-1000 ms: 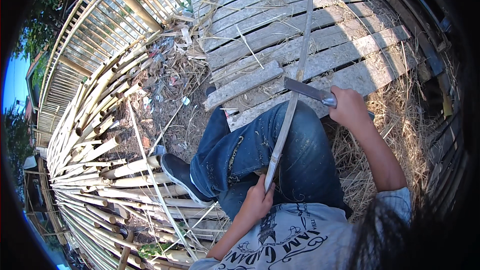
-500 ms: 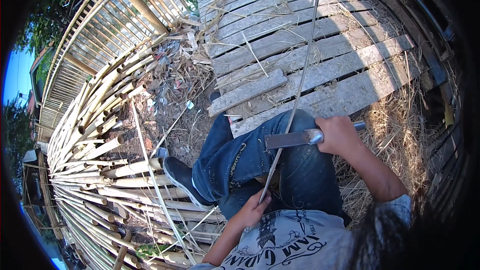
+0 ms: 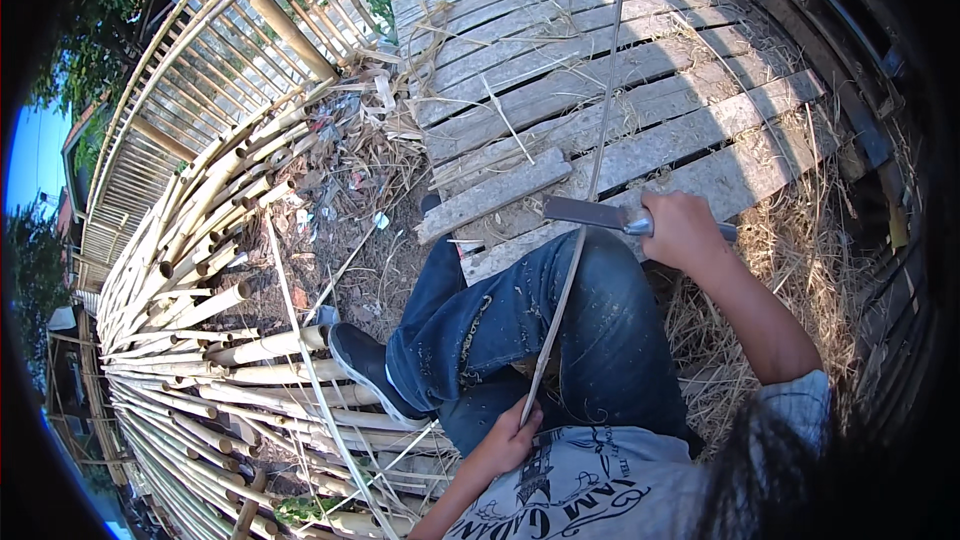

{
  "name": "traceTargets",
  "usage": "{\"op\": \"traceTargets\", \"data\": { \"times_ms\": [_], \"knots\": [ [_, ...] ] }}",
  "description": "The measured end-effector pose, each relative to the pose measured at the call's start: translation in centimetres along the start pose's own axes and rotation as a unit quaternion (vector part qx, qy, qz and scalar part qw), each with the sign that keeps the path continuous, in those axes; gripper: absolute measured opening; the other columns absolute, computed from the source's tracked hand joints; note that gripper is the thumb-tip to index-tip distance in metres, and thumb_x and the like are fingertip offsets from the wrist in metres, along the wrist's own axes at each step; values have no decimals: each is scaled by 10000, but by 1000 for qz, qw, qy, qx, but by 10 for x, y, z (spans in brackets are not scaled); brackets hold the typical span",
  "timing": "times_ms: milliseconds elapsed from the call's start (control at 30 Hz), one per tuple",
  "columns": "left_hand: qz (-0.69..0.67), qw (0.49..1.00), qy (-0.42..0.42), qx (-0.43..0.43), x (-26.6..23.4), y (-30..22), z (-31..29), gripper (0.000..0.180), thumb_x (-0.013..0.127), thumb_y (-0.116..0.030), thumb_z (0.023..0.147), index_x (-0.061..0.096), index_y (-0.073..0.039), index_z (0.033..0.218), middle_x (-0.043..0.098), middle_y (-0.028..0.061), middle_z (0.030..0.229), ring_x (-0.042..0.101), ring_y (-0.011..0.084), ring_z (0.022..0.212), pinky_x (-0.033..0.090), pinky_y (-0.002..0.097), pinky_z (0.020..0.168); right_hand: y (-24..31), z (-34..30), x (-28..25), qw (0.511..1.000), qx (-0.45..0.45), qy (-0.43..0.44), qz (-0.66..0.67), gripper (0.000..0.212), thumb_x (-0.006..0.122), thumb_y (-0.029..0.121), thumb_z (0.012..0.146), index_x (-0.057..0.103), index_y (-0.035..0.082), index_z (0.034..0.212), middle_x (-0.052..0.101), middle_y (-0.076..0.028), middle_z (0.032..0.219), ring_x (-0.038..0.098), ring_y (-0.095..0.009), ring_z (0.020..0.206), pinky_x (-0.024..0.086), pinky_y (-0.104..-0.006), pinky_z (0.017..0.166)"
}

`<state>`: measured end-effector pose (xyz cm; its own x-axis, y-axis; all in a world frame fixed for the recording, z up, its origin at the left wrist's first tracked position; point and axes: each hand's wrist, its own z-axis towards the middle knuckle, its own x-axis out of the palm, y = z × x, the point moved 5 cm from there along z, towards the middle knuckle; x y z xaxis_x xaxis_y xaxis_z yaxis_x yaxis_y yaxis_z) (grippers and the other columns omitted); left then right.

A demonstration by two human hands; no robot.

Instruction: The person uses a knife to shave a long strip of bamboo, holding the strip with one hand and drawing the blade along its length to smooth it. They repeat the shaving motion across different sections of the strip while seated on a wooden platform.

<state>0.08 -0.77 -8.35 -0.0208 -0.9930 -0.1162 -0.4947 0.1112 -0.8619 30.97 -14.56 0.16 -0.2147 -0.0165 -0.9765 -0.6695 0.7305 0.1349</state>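
A long, thin bamboo strip runs from my lap over my knee and away across the wooden slats. Its near end is gripped in my left hand, close to my shirt. My right hand is wrapped round the metal handle of a broad-bladed knife. The blade points left and crosses the strip just beyond my raised knee; whether it touches the strip I cannot tell.
A slatted wooden platform lies ahead, with a loose board on its near edge. Cut bamboo poles are heaped at the left, below a bamboo fence. Straw and shavings cover the ground at the right.
My right hand and the knife have moved away from me along the strip, from over my thigh to past the knee. My left hand stays almost in place, holding the strip.
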Motion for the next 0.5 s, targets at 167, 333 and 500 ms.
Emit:
{"op": "traceTargets", "data": {
  "times_ms": [167,333,500],
  "knots": [
    [-50,997,38,-46,2,14,-8,105,473,-109,969,503,-8,962,492,86,745,473,162,714,422,314,685,-30,16,-5,992,72,-96,41,227,674,168,653,644,40,838,667,-182,731,669,-363,721,536,-441,665],
    [9,998,-2,55,-2,34,-23,136,447,-137,1000,501,-28,939,429,-9,717,403,91,676,372,274,609,18,6,-6,999,-41,22,3,209,650,158,686,649,36,856,669,-191,755,663,-375,734,534,-460,697],
    [4,997,56,-55,-4,21,-30,174,440,-170,1009,510,-13,986,478,48,746,460,135,729,415,310,675,-42,27,-14,986,112,-105,66,224,664,170,664,652,35,843,674,-191,763,668,-369,735,534,-461,706]
  ]
}}
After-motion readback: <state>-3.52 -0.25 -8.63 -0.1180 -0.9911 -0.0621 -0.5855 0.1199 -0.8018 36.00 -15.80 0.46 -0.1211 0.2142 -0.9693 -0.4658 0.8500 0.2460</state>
